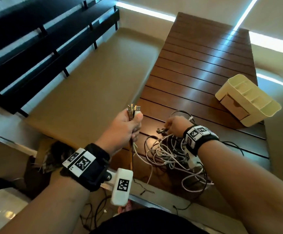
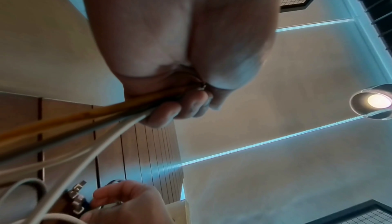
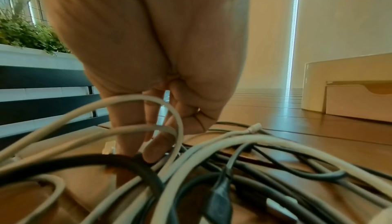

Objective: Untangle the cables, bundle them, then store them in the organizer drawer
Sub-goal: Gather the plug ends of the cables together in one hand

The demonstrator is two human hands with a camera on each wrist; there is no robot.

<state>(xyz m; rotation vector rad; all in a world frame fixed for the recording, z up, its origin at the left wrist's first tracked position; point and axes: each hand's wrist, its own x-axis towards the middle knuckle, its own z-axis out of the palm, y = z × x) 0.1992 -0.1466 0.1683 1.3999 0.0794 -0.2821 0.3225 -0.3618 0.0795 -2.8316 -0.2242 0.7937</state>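
The right hand's fingers (image 1: 167,125) are hidden behind the back of the hand in the head view, so the grip on the plugs (image 1: 161,131) cannot be judged. The cable tangle (image 1: 171,156) is partly covered by the right wrist at 3 o'clock. In the right wrist view, near cables (image 3: 212,177) are blurred, and the organizer (image 3: 347,93) is cut off at 3 o'clock.

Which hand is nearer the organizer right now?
Right. The right hand is down at the cable tangle on the table, nearer the organizer. The left hand is raised at the table's left edge, gripping a bunch of plug ends.
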